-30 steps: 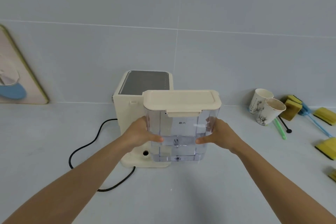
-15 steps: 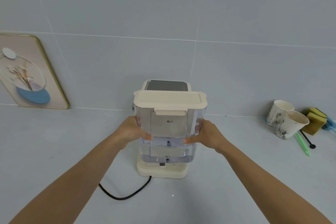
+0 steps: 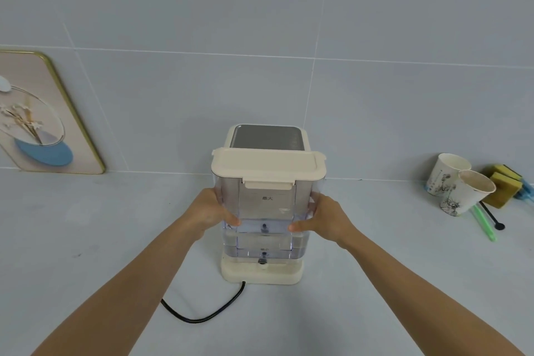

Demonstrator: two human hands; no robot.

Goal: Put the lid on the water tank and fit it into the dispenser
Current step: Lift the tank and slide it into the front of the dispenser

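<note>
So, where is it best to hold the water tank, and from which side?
Probably the two clear side walls of the water tank, mid-height, as the left hand and right hand do: flat, parallel faces, below the lid.

Your clear plastic water tank, cream lid closed on top, stands upright on the cream dispenser's base

A home kitchen corner is suggested. Pale grey tiled walls are met by a light grey countertop, on which a cream countertop water dispenser, two printed paper cups, yellow scouring sponges and a gold-framed floral picture are set.
</note>
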